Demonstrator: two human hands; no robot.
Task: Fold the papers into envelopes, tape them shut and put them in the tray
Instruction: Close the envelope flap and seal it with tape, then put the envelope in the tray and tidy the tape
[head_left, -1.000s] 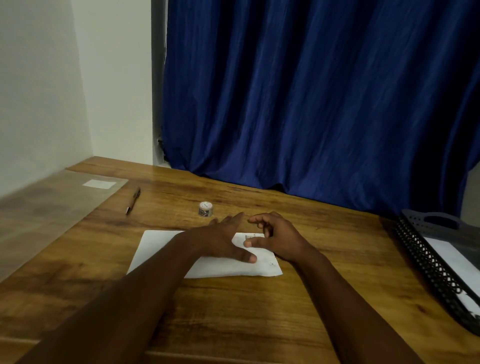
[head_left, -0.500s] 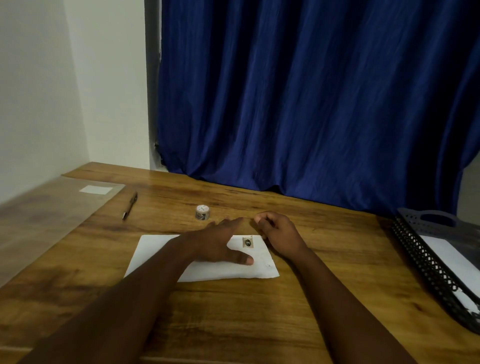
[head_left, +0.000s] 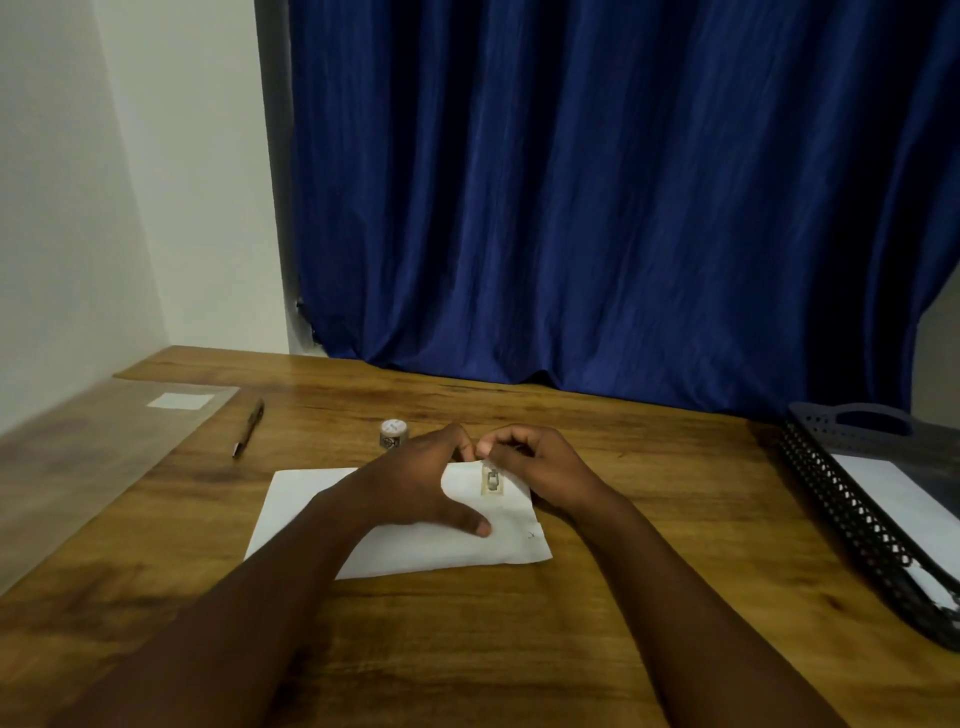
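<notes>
A white folded paper envelope (head_left: 410, 548) lies flat on the wooden table (head_left: 467, 639) in front of me. A small patterned strip of tape (head_left: 492, 480) sits on its upper right part. My left hand (head_left: 415, 488) lies flat on the envelope, fingers stretched, thumb pressing near the middle. My right hand (head_left: 540, 470) rests at the envelope's far right corner with fingers curled; its fingertips touch the paper edge just above the tape. A small roll of tape (head_left: 392, 434) stands just behind my left hand.
A dark perforated plastic tray (head_left: 852, 499) sits at the right edge with white paper (head_left: 898, 499) inside. A pen (head_left: 248, 427) lies to the left. A clear plastic sheet (head_left: 104, 447) with a white label covers the table's left end. A blue curtain hangs behind.
My right hand has moved from beside the tape strip to the envelope's far edge above it, fingers curling in. My left hand stays pressed on the paper. The camera has tilted slightly.
</notes>
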